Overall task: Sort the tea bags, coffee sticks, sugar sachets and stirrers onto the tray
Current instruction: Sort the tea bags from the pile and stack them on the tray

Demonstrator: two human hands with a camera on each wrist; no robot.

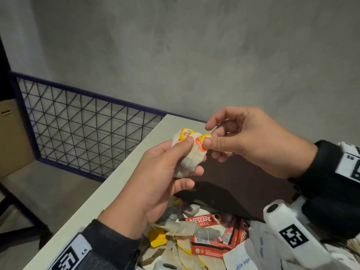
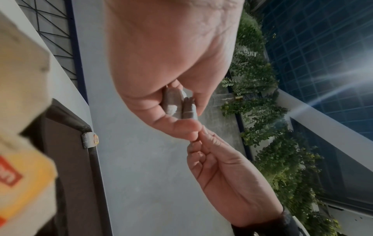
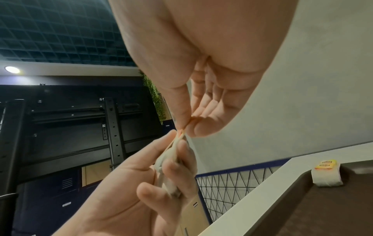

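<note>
Nearest us, the heap of sachets [image 1: 204, 236] runs off the frame's bottom edge, its stirrers indistinct. Beyond the heap, our left hand [image 1: 155, 178] grips two tea bags [image 1: 188, 152]; our right hand [image 1: 251, 141] pinches one yellow tag [image 1: 202, 144] above the dark tray [image 1: 243, 172].

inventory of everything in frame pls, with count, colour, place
held tea bags: two, white with yellow-red tags, in the hands above the tray
tray: one, dark brown, on the table
table: one, white
placed tea bags: small stack, white with yellow tags, tray corner
loose tea bags: several, near pile
coffee sticks: several, red, near pile
sugar sachets: several, white, pile's right
left hand: grips held bags
right hand: pinches one tag
</note>
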